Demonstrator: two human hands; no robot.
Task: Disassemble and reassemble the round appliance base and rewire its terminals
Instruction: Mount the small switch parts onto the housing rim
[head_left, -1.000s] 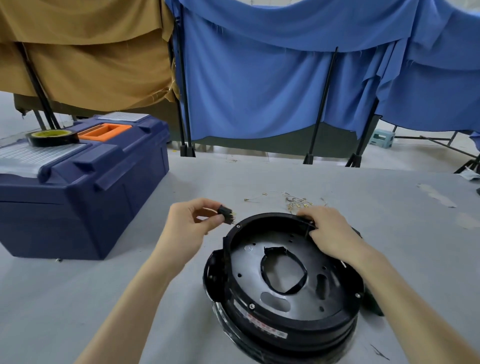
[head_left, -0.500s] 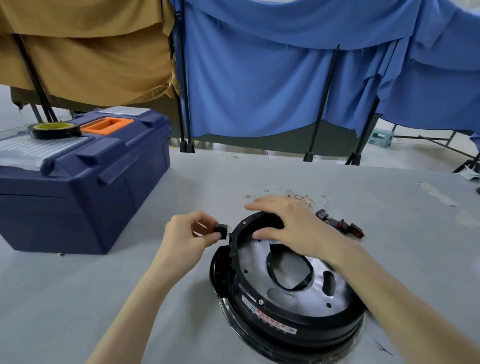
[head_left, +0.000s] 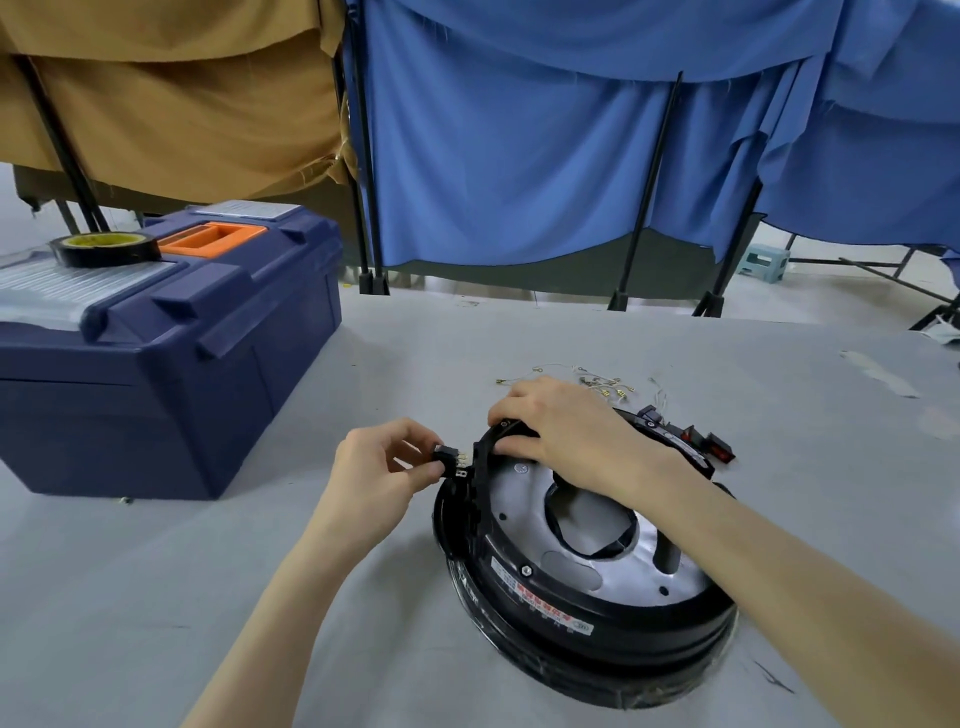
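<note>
The left hand (head_left: 376, 470) is pinching a small black switch (head_left: 448, 457) between thumb and forefinger, with the other fingers curled behind, and the brass pins of the switch are pointing to the right, at the outer wall of the round appliance base (head_left: 597, 618). One second ago this switch was hanging higher and clearly apart from the base; now its pins are standing just beside the rim, and I cannot tell if they are already touching it. The right hand (head_left: 561, 426) is gripping the far left part of the rim, fingers curled over the outside and thumb pressing on the inside. Half a second ago the same hand was lying flatter over the rim with the fingers stretched, and one second ago it was working at the far right side. The base is lying on the grey table (head_left: 363, 364) in front of the person, its silver inner plate (head_left: 524, 499) facing up. Behind the right hand, loose terminal wires (head_left: 605, 384) are lying on the table, and red and black switches (head_left: 719, 447) are resting just beside the far rim. At the left, well apart, a navy toolbox (head_left: 171, 395) is carrying a tape roll (head_left: 106, 249).
</note>
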